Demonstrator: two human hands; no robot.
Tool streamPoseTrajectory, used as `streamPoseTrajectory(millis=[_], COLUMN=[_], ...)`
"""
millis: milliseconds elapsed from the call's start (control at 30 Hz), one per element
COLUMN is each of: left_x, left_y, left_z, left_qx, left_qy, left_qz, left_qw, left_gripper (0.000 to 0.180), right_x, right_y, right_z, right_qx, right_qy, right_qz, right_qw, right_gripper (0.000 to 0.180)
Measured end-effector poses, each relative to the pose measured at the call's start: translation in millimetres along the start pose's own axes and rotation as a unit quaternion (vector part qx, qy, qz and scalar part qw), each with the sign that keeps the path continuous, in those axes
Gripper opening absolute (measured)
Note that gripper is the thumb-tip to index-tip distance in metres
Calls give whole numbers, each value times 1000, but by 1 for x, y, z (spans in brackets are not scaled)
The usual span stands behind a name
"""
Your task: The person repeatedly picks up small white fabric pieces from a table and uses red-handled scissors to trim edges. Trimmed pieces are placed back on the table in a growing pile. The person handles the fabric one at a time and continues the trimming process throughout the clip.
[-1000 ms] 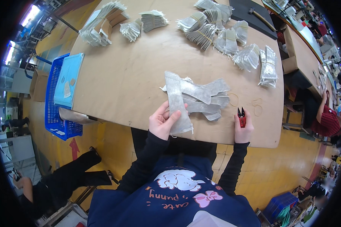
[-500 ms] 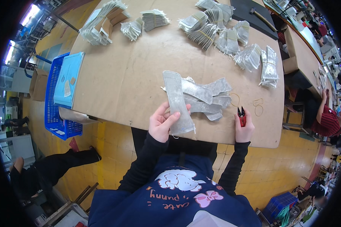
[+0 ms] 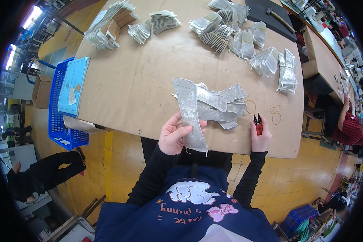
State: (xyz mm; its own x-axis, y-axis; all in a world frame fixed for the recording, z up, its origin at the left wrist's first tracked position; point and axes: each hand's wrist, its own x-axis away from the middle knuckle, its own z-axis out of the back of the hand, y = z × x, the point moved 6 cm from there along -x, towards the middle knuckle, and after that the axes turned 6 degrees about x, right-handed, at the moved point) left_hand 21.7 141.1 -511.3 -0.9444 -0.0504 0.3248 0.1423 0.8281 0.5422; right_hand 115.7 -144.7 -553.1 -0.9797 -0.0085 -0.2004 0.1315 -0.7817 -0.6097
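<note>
The left hand grips a long silver strip at the table's near edge; the right hand clasps red snips. A small pile (apparently untrimmed) waits beside; bundled stacks lie far.

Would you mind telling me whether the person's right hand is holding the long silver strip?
No, the right hand holds small red snips, while the left hand holds the long silver strip.

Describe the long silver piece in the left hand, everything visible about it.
The long silver piece is a flat, glittery grey strip that looks like fabric or synthetic sheet, wider at both ends. The left hand pinches its near end at the table edge; its far end lies over the pile of similar pieces. A thread dangles below.
</note>
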Motion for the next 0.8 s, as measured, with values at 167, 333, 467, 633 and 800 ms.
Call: streamPoseTrajectory(millis=[167, 333, 467, 633, 800], left_x=[0, 1, 3, 5, -1], left_y=[-2, -2, -8, -12, -11], left_z=[0, -3, 6, 36, 69], left_qx=[22, 24, 3, -113, -43], left_qy=[-7, -37, -16, 29, 144], left_qz=[18, 26, 31, -38, -47], left_qw=[1000, 999, 999, 992, 988], left_gripper=[50, 43, 46, 47, 39], right_x=[0, -1, -1, -1, -2], right_y=[3, -1, 0, -3, -5], right_z=[-1, 0, 1, 2, 6], right_qx=[15, 8, 46, 49, 74], right_qy=[-9, 9, -2, 12, 15], right_qz=[-11, 10, -16, 19, 31], right_qw=[1000, 1000, 999, 999, 997], right_gripper=[36, 36, 35, 30, 33])
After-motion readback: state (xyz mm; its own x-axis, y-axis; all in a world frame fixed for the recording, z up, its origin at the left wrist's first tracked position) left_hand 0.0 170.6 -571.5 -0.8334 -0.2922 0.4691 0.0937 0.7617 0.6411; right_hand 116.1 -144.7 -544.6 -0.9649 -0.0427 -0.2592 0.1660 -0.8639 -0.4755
